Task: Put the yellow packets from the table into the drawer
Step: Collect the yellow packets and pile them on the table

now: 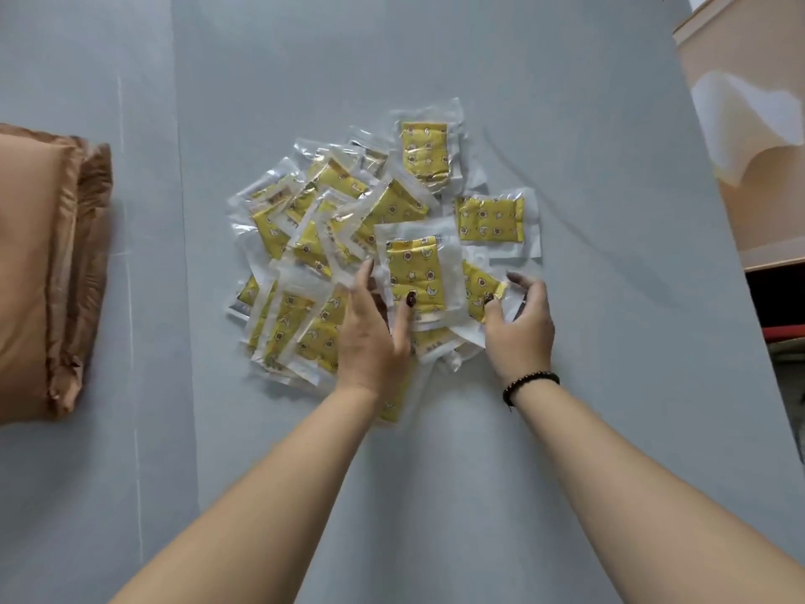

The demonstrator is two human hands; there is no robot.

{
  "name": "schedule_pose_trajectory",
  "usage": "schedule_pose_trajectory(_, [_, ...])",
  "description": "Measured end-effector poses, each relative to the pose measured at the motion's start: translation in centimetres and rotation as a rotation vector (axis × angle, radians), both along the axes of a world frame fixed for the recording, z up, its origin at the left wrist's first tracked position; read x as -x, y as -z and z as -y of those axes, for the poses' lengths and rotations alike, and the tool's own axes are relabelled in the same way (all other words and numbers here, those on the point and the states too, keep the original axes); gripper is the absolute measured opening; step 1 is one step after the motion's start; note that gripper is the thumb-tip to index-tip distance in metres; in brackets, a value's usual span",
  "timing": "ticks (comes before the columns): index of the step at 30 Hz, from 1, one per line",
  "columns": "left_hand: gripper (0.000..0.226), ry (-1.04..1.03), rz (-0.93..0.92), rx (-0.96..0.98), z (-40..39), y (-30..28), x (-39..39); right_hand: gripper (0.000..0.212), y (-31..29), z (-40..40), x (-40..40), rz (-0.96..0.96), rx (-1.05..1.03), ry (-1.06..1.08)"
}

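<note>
Loosely heaped on the grey table (435, 429) lies a pile of yellow packets (313, 228), each a patterned yellow pad sealed in a clear plastic sleeve. Two more lie at the far edge of the heap, one upright (425, 152), one to its right (490, 220). The left hand (370, 337) rests on the near packets, thumb pressing a patterned packet (416, 272). The right hand (518, 324), a beaded bracelet (529, 383) on its wrist, pinches another packet's (479, 285) edge. A brown padded bag (48, 272) lies far left.
</note>
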State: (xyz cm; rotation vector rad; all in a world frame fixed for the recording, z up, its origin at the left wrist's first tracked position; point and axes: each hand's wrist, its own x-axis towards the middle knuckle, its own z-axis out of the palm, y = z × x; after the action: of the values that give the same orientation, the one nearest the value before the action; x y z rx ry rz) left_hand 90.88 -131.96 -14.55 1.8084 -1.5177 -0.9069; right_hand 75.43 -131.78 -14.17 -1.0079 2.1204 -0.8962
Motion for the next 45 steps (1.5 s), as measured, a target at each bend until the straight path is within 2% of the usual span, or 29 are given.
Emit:
schedule_pose_trajectory(3, [0.051, 0.016, 0.19, 0.199, 0.2, 2.0, 0.4, 0.028, 2.5, -0.4, 0.2, -0.251, 0.154, -0.171])
schedule_pose_trajectory(7, [0.047, 0.053, 0.261, 0.297, 0.2, 3.1, 0.4, 0.031, 4.4, -0.5, 0.0, -0.466, 0.243, -0.221])
schedule_pose_trajectory(11, [0.046, 0.049, 0.263, 0.334, 0.0, 3.3, 0.4, 0.03, 4.5, -0.6, 0.2, -0.491, 0.277, -0.232])
schedule_pose_trajectory(18, [0.047, 0.087, 0.253, 0.273, -0.2, 2.4, 0.4, 0.033, 3.5, -0.9, 0.1, -0.46, 0.231, -0.264])
schedule_pose_trajectory(24, [0.055, 0.11, 0.135, -0.019, -1.0, -1.8, 0.0, 0.035, 1.1, -1.0, 0.1, -0.294, 0.051, -0.312])
schedule_pose_trajectory(27, [0.058, 0.156, 0.167, -0.15, -2.1, -5.7, -0.9, 0.038, -3.0, -2.0, -0.1, -0.192, -0.085, -0.317])
schedule_pose_trajectory(31, [0.054, 0.241, 0.118, -0.186, -4.3, -13.3, -2.1, 0.034, -11.3, -4.6, -0.5, -0.17, -0.136, -0.297])
schedule_pose_trajectory(37, [0.042, 0.593, 0.189, -0.209, -8.2, -26.4, -5.1, 0.03, -25.5, -10.8, -2.1, -0.082, -0.131, -0.303])
schedule_pose_trajectory(45, [0.038, 0.926, 0.131, -0.049, -16.0, -40.9, -6.6, 0.026, -41.0, -25.3, -5.2, -0.054, -0.032, -0.044])
